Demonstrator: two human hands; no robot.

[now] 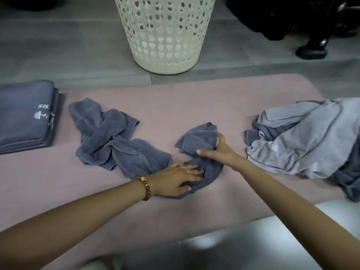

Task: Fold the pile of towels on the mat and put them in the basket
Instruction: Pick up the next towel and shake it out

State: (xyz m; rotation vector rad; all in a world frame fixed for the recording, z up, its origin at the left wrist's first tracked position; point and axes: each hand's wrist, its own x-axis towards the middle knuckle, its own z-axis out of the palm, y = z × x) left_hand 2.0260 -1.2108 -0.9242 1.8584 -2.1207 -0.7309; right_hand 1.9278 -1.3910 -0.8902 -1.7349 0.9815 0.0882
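Lying twisted across the middle of the pink mat point(194, 102), between the folded stack point(23, 117) and the unfolded pile point(303, 139), the slate-blue towel point(136, 152) appears light, limp and non-slippery. It will likely sag wherever unsupported, so two corners of one hemmed edge are the best places to take hold. Left hand point(179, 179) rests straight-fingered on its near bend; right hand point(220, 152) grasps its raised end between thumb and fingers, with the basket point(165, 36) beyond.
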